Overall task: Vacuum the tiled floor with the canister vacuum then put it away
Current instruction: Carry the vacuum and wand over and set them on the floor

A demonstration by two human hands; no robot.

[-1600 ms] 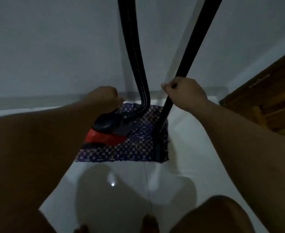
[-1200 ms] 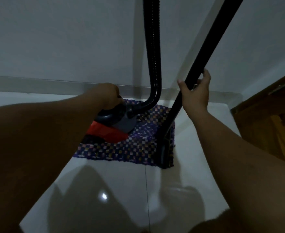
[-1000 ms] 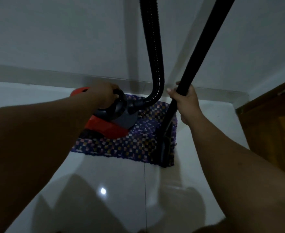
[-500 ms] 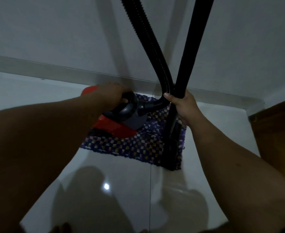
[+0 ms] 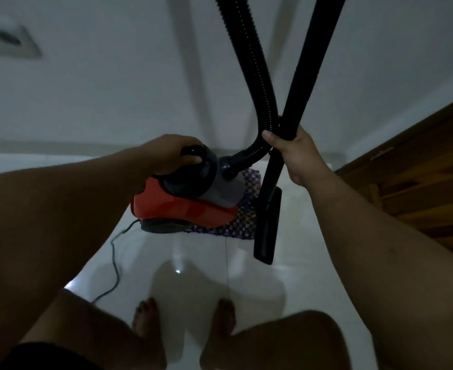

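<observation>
The red and grey canister vacuum [image 5: 182, 206] hangs above the white tiled floor [image 5: 193, 268], lifted by its black top handle, which my left hand [image 5: 170, 153] grips. My right hand [image 5: 293, 153] grips the black wand [image 5: 304, 76], with the ribbed black hose [image 5: 249, 57] running beside my thumb. The flat black floor nozzle [image 5: 268, 231] dangles at the wand's lower end, over the right edge of a purple checkered mat [image 5: 242, 225]. A thin power cord [image 5: 114, 263] trails from the vacuum's rear down to the floor.
A white wall with a skirting board [image 5: 59, 145] stands straight ahead, with a double socket [image 5: 6, 41] at upper left. A brown wooden door [image 5: 417, 177] is on the right. My bare feet [image 5: 182, 319] stand on the tiles below the vacuum.
My left hand has lifted the vacuum off the mat and toward me. My right hand has pulled the wand and hose close together, and the nozzle has risen off the mat.
</observation>
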